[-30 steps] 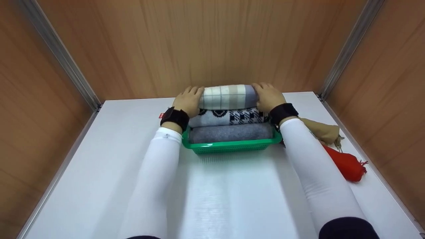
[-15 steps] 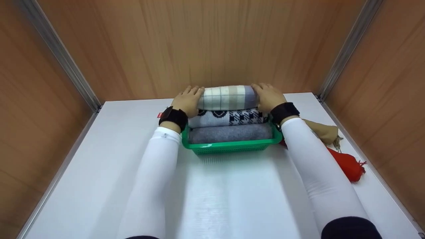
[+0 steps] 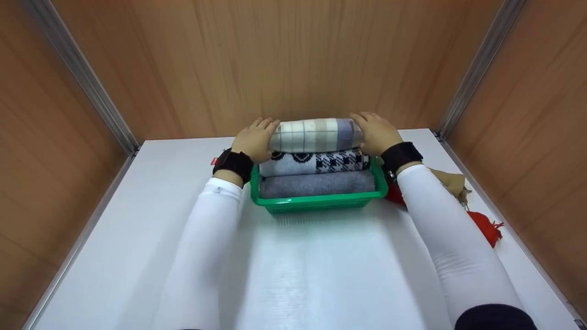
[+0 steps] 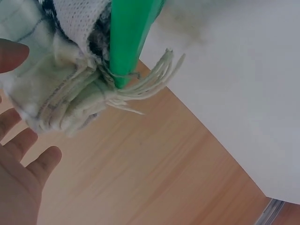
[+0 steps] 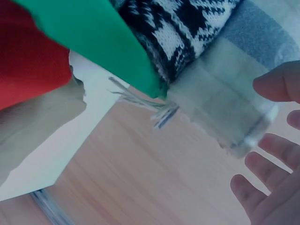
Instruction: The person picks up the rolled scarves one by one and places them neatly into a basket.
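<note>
A green plastic basket (image 3: 321, 200) holds three rolled cloths in a row. Nearest is a plain grey roll (image 3: 318, 184), then a black-and-white patterned knit roll (image 3: 298, 164). At the back sits a plaid scarf (image 3: 312, 136), fringe (image 4: 161, 77) hanging past the basket's end in the left wrist view. My left hand (image 3: 252, 139) is at the scarf's left end, fingers spread, thumb overlapping the cloth in the left wrist view. At the right end is my right hand (image 3: 379, 134); its fingers are spread and loose beside the plaid cloth in the right wrist view.
Right of the basket lie a tan fringed scarf (image 3: 451, 181) and a red scarf (image 3: 486, 227), partly hidden by my right sleeve. A small red tag (image 3: 214, 161) shows beside my left wrist. Wood-grain panels (image 3: 293, 59) enclose the white table (image 3: 298, 266) at back and sides.
Both hands have moved slightly outward from the plaid scarf's ends, left hand to the left and right hand to the right. The basket and rolls are nearly unmoved.
</note>
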Available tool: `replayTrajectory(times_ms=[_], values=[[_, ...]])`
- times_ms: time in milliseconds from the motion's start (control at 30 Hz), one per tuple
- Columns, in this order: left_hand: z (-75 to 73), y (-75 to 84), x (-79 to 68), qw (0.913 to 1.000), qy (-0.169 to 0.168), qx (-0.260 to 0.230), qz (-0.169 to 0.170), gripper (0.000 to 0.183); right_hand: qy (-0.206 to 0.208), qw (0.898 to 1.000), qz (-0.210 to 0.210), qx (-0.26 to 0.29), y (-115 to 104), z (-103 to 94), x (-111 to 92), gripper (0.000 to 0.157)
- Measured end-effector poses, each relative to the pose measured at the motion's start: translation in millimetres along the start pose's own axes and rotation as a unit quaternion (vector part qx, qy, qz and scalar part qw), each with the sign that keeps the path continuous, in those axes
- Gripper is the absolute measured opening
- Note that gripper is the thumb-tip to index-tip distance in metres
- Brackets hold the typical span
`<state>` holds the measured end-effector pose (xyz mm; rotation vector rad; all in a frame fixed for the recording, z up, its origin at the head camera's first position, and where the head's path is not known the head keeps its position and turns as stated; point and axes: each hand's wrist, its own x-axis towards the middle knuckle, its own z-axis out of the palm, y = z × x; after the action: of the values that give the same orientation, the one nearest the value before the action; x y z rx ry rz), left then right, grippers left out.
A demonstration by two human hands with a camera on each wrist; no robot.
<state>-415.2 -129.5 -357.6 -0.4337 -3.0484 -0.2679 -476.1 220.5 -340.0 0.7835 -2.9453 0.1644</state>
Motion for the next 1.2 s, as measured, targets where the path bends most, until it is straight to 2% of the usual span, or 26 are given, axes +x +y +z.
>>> replayTrajectory(times_ms=[133, 433, 833, 1200], values=[[0.9, -1.0, -5.3, 0.9999, 0.012, 0.002, 0.005, 0.087, 0.018, 1.000, -0.012, 0.004, 1.3, -3.0, -6.5, 0.083], [-2.1, 1.6, -19.1, 0.9968, 0.070, 0.018, 0.033, 0.080, 0.086, 0.995, -0.047, 0.013, 2.9, -9.3, -24.3, 0.078], [-4.4, 11.1, -41.7, 0.9941, 0.098, 0.007, 0.045, 0.081, 0.135, 0.989, -0.057, 0.015, -3.5, -8.4, -47.6, 0.072], [5.9, 21.5, -59.3, 0.9902, 0.124, 0.019, 0.062, 0.077, 0.164, 0.984, -0.071, 0.013, 2.3, -1.3, -65.9, 0.072]])
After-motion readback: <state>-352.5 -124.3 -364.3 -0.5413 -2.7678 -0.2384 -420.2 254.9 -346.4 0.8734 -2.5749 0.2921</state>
